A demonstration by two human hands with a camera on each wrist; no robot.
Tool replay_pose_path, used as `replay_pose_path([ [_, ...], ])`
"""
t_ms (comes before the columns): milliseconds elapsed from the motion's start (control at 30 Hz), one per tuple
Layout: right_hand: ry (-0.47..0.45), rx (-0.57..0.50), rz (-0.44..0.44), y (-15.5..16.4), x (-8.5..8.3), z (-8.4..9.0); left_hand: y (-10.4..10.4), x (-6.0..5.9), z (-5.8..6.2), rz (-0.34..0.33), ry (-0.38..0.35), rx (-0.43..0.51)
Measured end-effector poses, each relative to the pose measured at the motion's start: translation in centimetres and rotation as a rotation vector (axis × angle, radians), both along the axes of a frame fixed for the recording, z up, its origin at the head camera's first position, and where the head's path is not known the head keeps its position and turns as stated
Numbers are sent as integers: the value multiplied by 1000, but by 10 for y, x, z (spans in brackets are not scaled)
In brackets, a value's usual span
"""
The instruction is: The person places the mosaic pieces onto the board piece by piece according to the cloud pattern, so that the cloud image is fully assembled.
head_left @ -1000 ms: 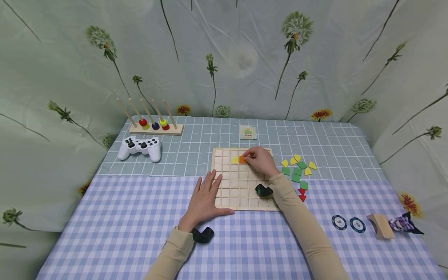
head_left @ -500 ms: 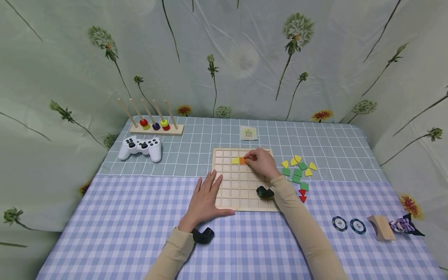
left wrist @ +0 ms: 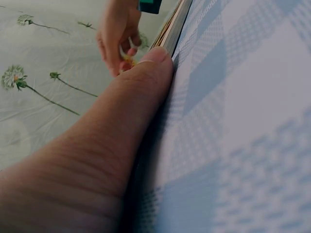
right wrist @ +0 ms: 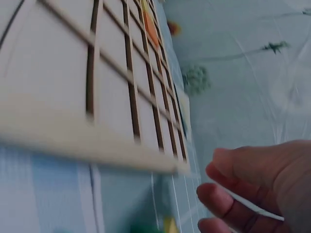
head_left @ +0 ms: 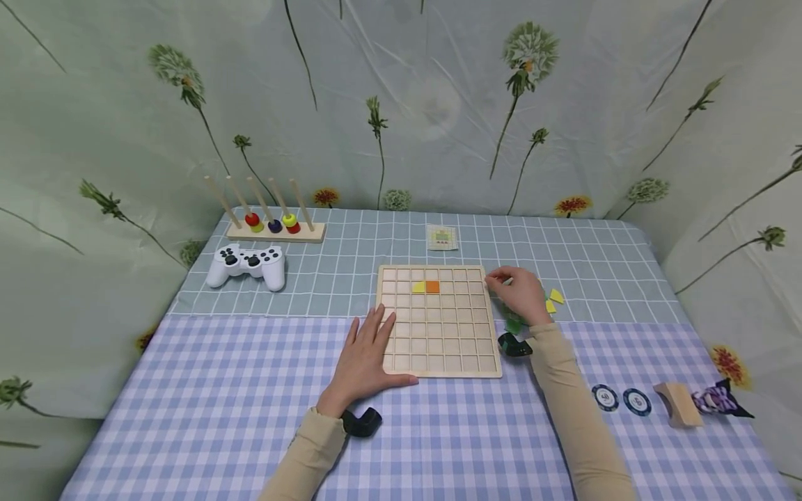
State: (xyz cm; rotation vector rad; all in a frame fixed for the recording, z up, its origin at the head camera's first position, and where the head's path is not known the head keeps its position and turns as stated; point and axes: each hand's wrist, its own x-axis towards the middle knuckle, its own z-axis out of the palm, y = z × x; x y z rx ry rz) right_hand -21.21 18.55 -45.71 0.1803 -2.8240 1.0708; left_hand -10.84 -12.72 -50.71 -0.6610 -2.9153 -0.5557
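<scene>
A wooden grid board (head_left: 438,327) lies on the table with an orange square tile (head_left: 432,287) and a yellow quarter-round tile (head_left: 418,287) side by side in its upper cells. My left hand (head_left: 366,355) rests spread at the board's left and near edges; its thumb presses the near rim in the left wrist view. Off the board's right side, my right hand (head_left: 520,292) hovers over the loose tiles, its fingers bent and nothing seen between them in the right wrist view. Under it, green tiles (head_left: 514,321) are mostly hidden; yellow tiles (head_left: 556,297) show beyond.
Behind the board lies a small pattern card (head_left: 442,237). A white game controller (head_left: 247,266) and a peg stand with coloured beads (head_left: 276,232) are at the back left. Two poker chips (head_left: 605,397), a wooden arch block (head_left: 679,405) and a purple patterned item (head_left: 720,400) lie at right.
My right hand has let go of the orange tile and moved right, off the board, to above the loose tiles. The orange tile stays in its cell. My left hand holds its place.
</scene>
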Motion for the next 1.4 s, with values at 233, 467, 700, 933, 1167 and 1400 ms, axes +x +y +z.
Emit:
replay_pose_path([
  [233, -48, 88, -114, 25, 6, 0, 0, -1, 0, 3, -20, -18],
  [467, -116, 180, -175, 29, 10, -2, 0, 0, 0, -8, 15, -6],
  [700, -147, 163, -177, 28, 8, -6, 0, -1, -1, -9, 38, 3],
  [933, -112, 99, -133, 24, 7, -3, 0, 0, 0, -7, 22, -3],
  [1167, -114, 35, -98, 23, 6, -1, 0, 0, 2, 2, 6, -17],
  [1400, -30, -57, -33, 12, 1, -3, 0, 0, 2, 2, -13, -17],
])
